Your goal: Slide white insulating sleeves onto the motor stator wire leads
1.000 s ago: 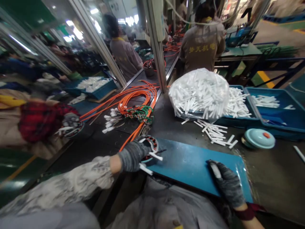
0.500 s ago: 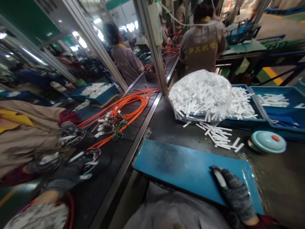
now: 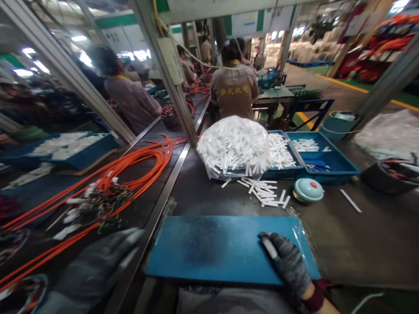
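Blue board [image 3: 209, 248] lay along the counter's [image 3: 366, 244] near edge, right hand [image 3: 288, 261] rested on its right end, fingers loosely together, left hand [image 3: 94, 264] blurred at the conveyor's [image 3: 147, 205] edge, fingers extended, either's hold unclear

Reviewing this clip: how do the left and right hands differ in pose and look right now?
Place: the left hand is over the belt; the right hand lies on the blue board.
Direction: the left hand's fingers point up and right in the picture; the right hand's point up and left.
Sharpness: the left hand is blurred, the right hand fairly crisp.
Shared: both wear grey gloves.
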`<act>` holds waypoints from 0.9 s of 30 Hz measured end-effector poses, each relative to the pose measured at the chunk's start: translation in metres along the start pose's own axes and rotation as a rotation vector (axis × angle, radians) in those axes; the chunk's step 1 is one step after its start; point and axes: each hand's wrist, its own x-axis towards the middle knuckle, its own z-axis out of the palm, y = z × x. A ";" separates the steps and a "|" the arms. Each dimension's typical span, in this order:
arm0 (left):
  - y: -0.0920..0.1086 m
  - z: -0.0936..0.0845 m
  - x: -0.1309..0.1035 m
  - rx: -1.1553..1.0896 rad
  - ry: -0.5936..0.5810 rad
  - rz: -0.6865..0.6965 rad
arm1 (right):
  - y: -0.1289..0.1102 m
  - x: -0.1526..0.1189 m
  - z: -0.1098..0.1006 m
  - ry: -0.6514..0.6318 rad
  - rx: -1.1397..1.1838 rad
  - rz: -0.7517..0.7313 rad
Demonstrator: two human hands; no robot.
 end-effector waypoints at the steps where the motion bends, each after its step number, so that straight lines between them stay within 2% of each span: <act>1: 0.004 0.011 0.003 0.000 -0.006 0.148 | 0.000 0.000 0.001 0.004 0.008 0.007; 3: 0.019 0.039 0.010 0.014 0.010 0.467 | 0.000 0.000 0.002 0.021 0.022 0.027; 5: 0.040 0.075 0.017 0.002 0.024 0.635 | -0.001 0.001 0.002 0.038 0.030 0.042; 8: 0.062 0.125 0.022 -0.146 -0.044 0.611 | -0.003 0.001 0.003 0.051 0.034 0.061; 11: 0.061 0.157 0.019 -0.286 -0.067 0.495 | -0.004 0.001 0.002 0.053 0.031 0.085; 13: 0.052 0.166 0.013 -0.334 -0.071 0.429 | -0.003 -0.001 0.002 0.040 0.028 0.092; 16: 0.042 0.168 0.006 -0.374 -0.103 0.409 | 0.003 -0.004 0.000 -0.015 0.035 0.066; 21: 0.046 0.164 0.005 -0.380 -0.228 0.389 | 0.011 -0.004 -0.006 -0.081 0.054 0.156; 24: 0.048 0.164 0.005 -0.385 -0.226 0.374 | 0.015 -0.004 -0.008 -0.110 0.080 0.151; 27: 0.048 0.164 0.004 -0.384 -0.215 0.380 | 0.018 -0.007 -0.007 -0.087 0.087 0.158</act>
